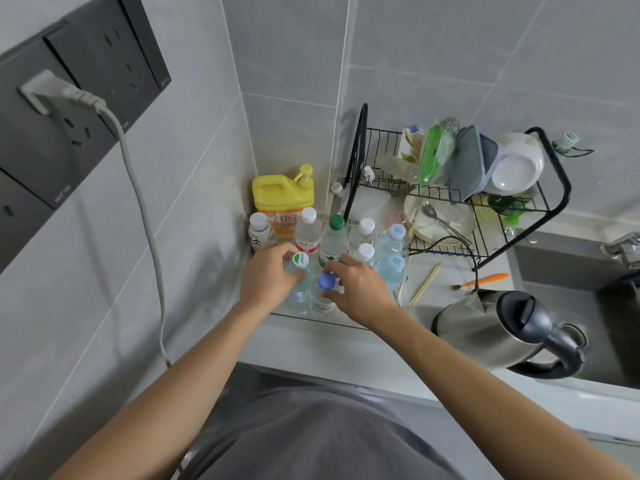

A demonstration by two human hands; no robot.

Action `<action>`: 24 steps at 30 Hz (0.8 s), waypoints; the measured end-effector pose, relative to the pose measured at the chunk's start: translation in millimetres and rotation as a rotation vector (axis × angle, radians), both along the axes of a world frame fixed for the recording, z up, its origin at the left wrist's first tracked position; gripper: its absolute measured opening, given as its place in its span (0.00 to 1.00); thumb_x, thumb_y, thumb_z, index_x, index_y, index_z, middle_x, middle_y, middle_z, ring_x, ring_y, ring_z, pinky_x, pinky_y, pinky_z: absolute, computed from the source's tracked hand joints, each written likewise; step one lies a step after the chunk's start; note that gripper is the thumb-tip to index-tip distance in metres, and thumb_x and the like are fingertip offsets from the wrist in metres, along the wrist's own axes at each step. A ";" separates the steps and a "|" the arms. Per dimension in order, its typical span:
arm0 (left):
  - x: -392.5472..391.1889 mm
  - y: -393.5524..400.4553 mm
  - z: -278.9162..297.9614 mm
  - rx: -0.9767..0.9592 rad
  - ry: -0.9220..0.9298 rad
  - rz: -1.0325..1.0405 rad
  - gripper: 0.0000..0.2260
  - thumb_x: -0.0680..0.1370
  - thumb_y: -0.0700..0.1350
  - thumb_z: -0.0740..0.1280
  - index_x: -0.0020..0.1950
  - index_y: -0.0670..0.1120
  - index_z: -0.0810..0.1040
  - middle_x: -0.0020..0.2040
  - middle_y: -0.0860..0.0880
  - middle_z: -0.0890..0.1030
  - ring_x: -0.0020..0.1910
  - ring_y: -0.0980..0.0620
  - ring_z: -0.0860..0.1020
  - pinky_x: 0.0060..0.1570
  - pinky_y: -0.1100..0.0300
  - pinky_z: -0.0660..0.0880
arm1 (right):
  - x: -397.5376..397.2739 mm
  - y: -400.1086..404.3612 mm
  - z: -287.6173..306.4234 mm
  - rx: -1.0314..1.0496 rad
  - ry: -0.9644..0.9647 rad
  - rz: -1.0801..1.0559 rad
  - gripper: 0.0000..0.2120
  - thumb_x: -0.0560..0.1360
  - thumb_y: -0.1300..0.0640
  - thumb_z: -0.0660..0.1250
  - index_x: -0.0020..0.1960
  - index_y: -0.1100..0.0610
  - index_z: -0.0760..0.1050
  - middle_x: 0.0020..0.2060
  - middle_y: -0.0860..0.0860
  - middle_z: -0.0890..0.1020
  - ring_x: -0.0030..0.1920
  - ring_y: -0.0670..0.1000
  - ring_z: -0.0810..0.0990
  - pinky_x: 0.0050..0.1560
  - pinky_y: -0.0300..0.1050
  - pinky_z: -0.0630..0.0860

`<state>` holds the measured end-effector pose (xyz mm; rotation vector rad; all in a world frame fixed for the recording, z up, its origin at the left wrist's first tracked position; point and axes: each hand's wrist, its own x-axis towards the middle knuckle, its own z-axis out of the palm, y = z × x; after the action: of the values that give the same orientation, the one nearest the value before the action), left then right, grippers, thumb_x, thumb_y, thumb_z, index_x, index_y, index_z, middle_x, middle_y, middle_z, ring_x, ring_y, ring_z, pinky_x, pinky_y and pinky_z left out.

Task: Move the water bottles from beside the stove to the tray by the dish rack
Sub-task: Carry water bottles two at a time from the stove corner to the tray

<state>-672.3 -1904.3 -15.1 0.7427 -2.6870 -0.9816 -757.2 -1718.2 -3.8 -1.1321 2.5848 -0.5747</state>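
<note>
While both hands set bottles down in tray [403, 299], go slow. Left hand [268, 277] fingers curl round green-cap bottle [300, 259]. Right hand [360, 289] pinches blue-cap bottle [326, 281]. Rack [485, 202] at 2 o'clock. Keep bottles straight, then let go.

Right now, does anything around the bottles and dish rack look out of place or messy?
Yes. A pair of chopsticks and an orange-handled brush lie loose on the counter by the dish rack. The kettle sits at the sink's edge. No spills visible.
</note>
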 end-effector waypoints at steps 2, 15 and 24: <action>-4.6 -0.7 5.1 -0.091 -0.026 -0.070 0.11 0.72 0.51 0.78 0.52 0.55 0.81 0.47 0.55 0.79 0.44 0.52 0.79 0.42 0.53 0.78 | -5.0 -4.4 10.3 0.085 0.075 0.094 0.14 0.76 0.52 0.76 0.59 0.54 0.79 0.52 0.52 0.79 0.49 0.60 0.82 0.46 0.55 0.79; -25.2 -11.0 15.7 -0.185 -0.258 -0.208 0.12 0.75 0.52 0.75 0.57 0.56 0.78 0.50 0.50 0.85 0.52 0.43 0.82 0.48 0.48 0.80 | -36.6 -30.4 39.9 0.341 0.323 0.286 0.13 0.77 0.48 0.74 0.58 0.53 0.83 0.55 0.50 0.84 0.55 0.57 0.81 0.56 0.47 0.68; -53.3 -14.3 23.0 -0.212 -0.261 -0.202 0.08 0.76 0.48 0.72 0.54 0.51 0.78 0.51 0.47 0.81 0.52 0.42 0.79 0.42 0.52 0.73 | -56.8 -47.6 39.3 0.360 0.378 0.231 0.03 0.75 0.56 0.72 0.47 0.55 0.80 0.49 0.53 0.84 0.50 0.58 0.82 0.55 0.50 0.73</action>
<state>-725.7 -1918.6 7.9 0.6027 -3.0803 -0.6609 -813.9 -1765.8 35.5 -1.4877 2.6447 0.1694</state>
